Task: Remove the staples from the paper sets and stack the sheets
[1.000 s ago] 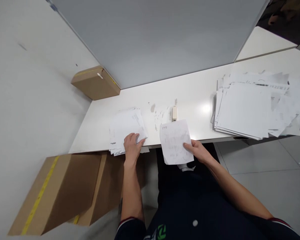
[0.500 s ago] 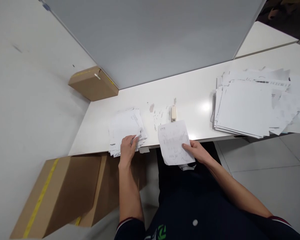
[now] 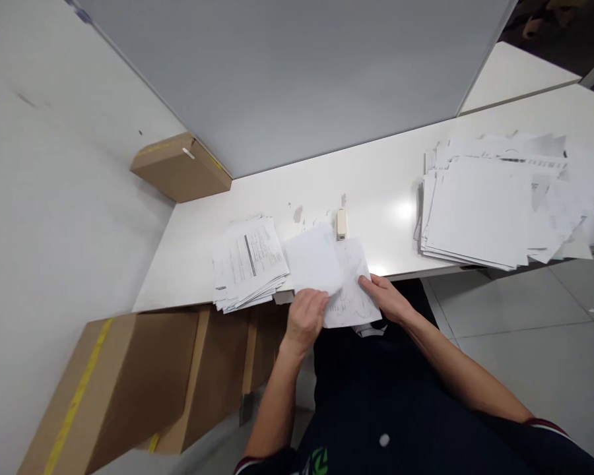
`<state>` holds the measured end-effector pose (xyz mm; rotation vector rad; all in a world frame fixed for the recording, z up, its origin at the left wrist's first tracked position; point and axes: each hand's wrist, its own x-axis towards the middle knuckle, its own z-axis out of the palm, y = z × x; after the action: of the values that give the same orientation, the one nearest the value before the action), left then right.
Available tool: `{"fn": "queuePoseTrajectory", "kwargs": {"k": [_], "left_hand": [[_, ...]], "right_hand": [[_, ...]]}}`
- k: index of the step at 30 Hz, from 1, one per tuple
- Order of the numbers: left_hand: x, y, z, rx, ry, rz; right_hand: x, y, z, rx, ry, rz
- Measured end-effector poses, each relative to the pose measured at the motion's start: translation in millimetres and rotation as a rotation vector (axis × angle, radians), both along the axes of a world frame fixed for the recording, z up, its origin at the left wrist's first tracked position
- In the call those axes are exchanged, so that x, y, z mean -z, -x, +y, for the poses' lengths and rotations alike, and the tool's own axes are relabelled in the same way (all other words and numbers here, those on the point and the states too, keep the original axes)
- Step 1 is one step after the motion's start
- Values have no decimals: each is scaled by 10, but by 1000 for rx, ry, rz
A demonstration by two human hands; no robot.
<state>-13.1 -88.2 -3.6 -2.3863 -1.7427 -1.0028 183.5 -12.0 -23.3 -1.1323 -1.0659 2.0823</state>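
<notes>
White worktop (image 3: 376, 188), front edge: plain white paper sheet (image 3: 313, 258), pinched by left hand (image 3: 305, 318), overlapping faintly marked white paper sheet (image 3: 352, 300), pinched by right hand (image 3: 390, 301); both presumably light, limp, creasable, best held by margins.

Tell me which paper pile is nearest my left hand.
The smaller pile on the left, print showing on top, close to your left hand. The larger, spread-out pile lies farther off, beyond your right hand.
</notes>
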Motion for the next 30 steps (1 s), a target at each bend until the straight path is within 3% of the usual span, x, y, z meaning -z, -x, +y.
{"fn": "queuePoseTrajectory", "kwargs": {"k": [3,7,9,11,13,15,17,19,21,27,30], "left_hand": [[71,-280,-30,121,77,-12],[131,-368,-74,220,117,-18],[164,-305,-108,121,123,-91],[209,-196,-135,-151,185,-189],[258,-85,-140,-405,362,-284],[295,-18,-115,-442,585,-426],[304,-21,-61,-334,680,-672],[264,-80,14,-259,591,-935],[165,-158,105,-266,416,-1087],[-327,-276,458,-267,-9,-1042],[-423,-265,647,-208,-161,-1038]], "right_hand": [[-20,23,-2,32,6,13],[24,-4,-8,42,-77,-35],[62,-44,-14,29,-97,-51],[92,-97,-27,21,-107,-75],[104,-153,-51,16,-138,-111],[87,-196,-83,-7,-189,-137],[41,-216,-115,-46,-257,-134],[-29,-212,-133,-63,-349,-121],[-115,-187,-121,-50,-443,-109],[-347,-45,161,131,-597,-34],[-356,40,371,218,-623,65]]}}
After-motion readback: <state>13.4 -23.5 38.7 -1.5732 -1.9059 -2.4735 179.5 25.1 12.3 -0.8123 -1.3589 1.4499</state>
